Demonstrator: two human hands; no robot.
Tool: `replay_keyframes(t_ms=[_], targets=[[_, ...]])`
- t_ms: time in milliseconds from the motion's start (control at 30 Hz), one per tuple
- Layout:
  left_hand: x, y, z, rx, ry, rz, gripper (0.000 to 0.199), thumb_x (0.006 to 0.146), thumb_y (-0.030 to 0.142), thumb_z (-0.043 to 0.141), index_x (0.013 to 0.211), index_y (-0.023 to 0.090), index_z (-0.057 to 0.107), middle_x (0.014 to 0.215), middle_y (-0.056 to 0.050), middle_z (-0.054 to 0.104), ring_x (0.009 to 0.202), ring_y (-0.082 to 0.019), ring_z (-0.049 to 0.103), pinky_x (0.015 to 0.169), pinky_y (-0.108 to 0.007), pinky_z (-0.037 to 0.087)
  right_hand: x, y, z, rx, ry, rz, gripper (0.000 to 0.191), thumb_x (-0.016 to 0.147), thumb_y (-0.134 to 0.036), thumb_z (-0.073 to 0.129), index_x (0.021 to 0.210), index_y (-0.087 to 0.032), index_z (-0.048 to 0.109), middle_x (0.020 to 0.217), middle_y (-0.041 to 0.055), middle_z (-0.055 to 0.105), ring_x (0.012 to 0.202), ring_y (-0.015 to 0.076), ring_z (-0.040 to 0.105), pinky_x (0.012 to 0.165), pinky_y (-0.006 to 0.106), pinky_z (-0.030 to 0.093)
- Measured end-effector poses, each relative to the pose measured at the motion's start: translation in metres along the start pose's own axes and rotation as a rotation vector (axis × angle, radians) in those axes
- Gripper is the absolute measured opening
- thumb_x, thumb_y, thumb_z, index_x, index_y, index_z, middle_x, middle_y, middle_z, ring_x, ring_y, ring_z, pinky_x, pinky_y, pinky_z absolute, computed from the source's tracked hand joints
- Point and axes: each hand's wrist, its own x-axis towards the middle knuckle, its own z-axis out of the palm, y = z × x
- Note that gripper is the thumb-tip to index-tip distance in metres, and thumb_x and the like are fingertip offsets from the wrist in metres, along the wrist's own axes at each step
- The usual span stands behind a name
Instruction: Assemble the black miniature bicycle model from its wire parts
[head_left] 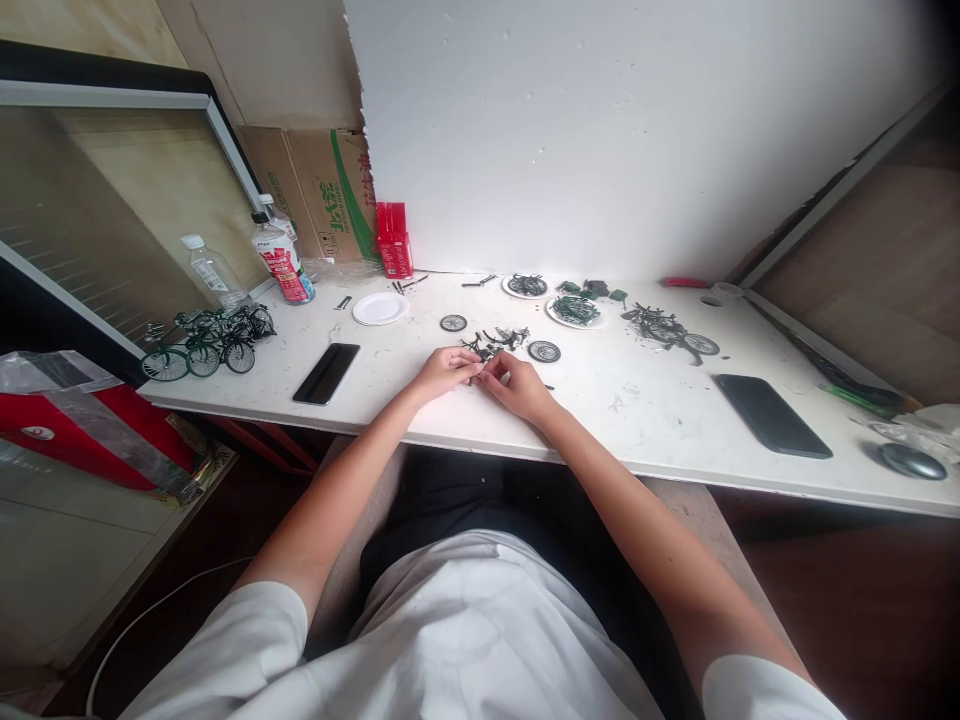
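Note:
My left hand (448, 371) and my right hand (517, 382) meet above the white table (480, 425), fingertips pinched close together. Between them is a small dark model bicycle part (484, 352), mostly covered by the fingers. Just beyond the hands lie more dark model bicycle parts (511, 337). One loose spoked wheel (453, 323) rests behind my left hand, and another wheel (544, 351) lies to the right of the parts. Assembled model bicycles (199, 350) stand in a cluster at the table's left end.
Paper plates with wheels (525, 286) and green parts (576, 312) stand at the back, near a bare plate (380, 309). A pile of dark parts (667, 330) lies right. Also there are a phone (326, 373), bottles (283, 262), a black pad (772, 415) and a mouse (912, 461).

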Motion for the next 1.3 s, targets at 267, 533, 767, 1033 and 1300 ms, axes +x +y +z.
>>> replay_keyframes(t_ms=[267, 533, 767, 1033, 1300], targets=[[0.0003, -0.0005, -0.0009, 0.026, -0.009, 0.008, 0.047, 0.079, 0.046, 0.087, 0.109, 0.012, 0.074, 0.101, -0.012, 0.077, 0.074, -0.014, 0.066, 0.073, -0.031, 0.053, -0.0004, -0.0014, -0.0001, -0.002, -0.003, 0.006, 0.014, 0.098, -0.037, 0.065, 0.093, -0.025, 0.062, 0.092, 0.0047, 0.081, 0.076, 0.0209, 0.071, 0.073, 0.034, 0.054], [0.0019, -0.0056, -0.0013, 0.030, -0.008, 0.026, 0.044, 0.081, 0.044, 0.085, 0.109, 0.012, 0.074, 0.106, -0.013, 0.077, 0.078, -0.015, 0.068, 0.073, -0.030, 0.053, 0.0002, -0.0020, -0.0003, 0.002, -0.004, 0.008, 0.013, 0.098, -0.036, 0.065, 0.093, -0.025, 0.061, 0.092, 0.0046, 0.081, 0.076, 0.0210, 0.071, 0.073, 0.034, 0.053], [0.0025, -0.0060, -0.0010, 0.024, -0.003, 0.024, 0.044, 0.080, 0.044, 0.087, 0.109, 0.013, 0.074, 0.108, -0.013, 0.077, 0.082, -0.016, 0.069, 0.075, -0.032, 0.054, 0.0002, -0.0004, 0.0003, -0.008, -0.002, 0.014, 0.013, 0.098, -0.037, 0.065, 0.094, -0.024, 0.062, 0.090, 0.0044, 0.080, 0.075, 0.0209, 0.071, 0.071, 0.033, 0.051], [0.0041, -0.0101, -0.0019, 0.026, -0.008, 0.039, 0.043, 0.081, 0.045, 0.086, 0.108, 0.014, 0.074, 0.109, -0.013, 0.077, 0.084, -0.017, 0.070, 0.075, -0.032, 0.055, -0.0002, -0.0017, -0.0004, 0.007, -0.006, 0.013, 0.012, 0.097, -0.035, 0.065, 0.093, -0.025, 0.061, 0.090, 0.0037, 0.081, 0.076, 0.0204, 0.071, 0.071, 0.033, 0.050], [0.0030, -0.0088, -0.0008, 0.021, 0.002, 0.037, 0.042, 0.081, 0.044, 0.086, 0.108, 0.014, 0.074, 0.109, -0.014, 0.077, 0.086, -0.018, 0.071, 0.076, -0.032, 0.055, -0.0002, -0.0041, -0.0014, -0.006, -0.014, 0.030, 0.014, 0.098, -0.038, 0.064, 0.094, -0.024, 0.061, 0.087, 0.0037, 0.078, 0.075, 0.0209, 0.070, 0.069, 0.033, 0.049]])
